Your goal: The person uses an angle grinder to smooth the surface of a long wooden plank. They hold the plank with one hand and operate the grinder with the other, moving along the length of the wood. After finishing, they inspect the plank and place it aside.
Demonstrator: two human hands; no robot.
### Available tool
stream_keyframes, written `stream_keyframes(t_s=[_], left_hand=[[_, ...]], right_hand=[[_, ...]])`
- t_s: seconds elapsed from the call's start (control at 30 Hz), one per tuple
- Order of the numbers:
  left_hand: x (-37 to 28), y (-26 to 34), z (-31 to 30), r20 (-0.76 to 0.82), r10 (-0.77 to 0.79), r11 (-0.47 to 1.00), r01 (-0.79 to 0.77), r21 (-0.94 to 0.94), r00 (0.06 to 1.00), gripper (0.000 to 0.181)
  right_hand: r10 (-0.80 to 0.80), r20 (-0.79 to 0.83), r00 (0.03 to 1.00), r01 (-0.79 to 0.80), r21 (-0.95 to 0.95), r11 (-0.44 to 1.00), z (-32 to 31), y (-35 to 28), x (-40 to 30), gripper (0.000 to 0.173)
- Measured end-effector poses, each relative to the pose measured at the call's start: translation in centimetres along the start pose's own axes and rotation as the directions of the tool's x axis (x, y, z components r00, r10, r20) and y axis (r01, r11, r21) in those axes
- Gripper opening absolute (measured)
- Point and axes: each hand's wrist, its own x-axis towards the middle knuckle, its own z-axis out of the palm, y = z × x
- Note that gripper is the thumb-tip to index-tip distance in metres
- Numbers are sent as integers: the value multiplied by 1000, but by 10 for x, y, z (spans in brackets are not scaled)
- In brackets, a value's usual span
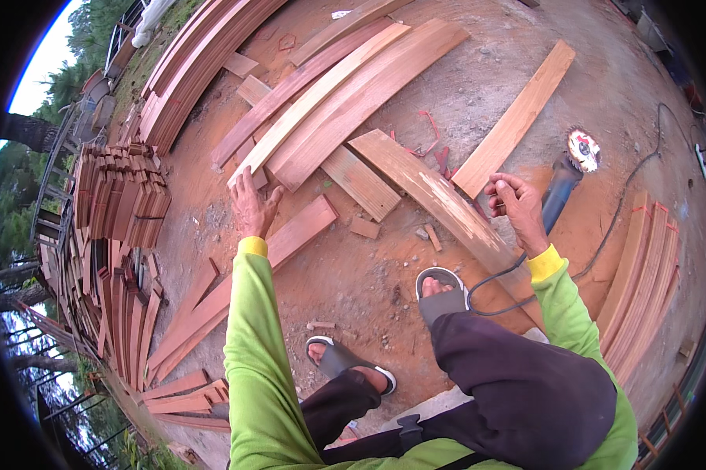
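My left hand (252,204) has its fingers spread at the near end of a pale wooden board (323,97); whether it touches the board I cannot tell. A wider reddish board (364,106) lies beside the pale one. My right hand (514,205) has curled fingers, close to the near end of a short light-brown plank (514,120); whether something small is between its fingers I cannot tell. An angle grinder (558,188) with a toothed disc (583,150) lies on the ground just beyond my right hand, its body partly hidden. A board with a splintered surface (441,194) slants below the plank.
Stacked boards (194,64) lie at the upper left, with bundled short pieces (121,194) below. Strapped boards (640,288) lie at the right. A black power cord (614,226) loops near my sandalled foot (441,291). Offcuts (364,227) lie on the dirt.
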Motion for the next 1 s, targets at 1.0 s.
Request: stream_keyframes(t_s=[1.0], left_hand=[[-108, 133, 0, 104, -406, 379, 271, -885, 908, 46]], right_hand=[[202, -296, 934, -251, -138, 958, -21, 63, 46, 45]])
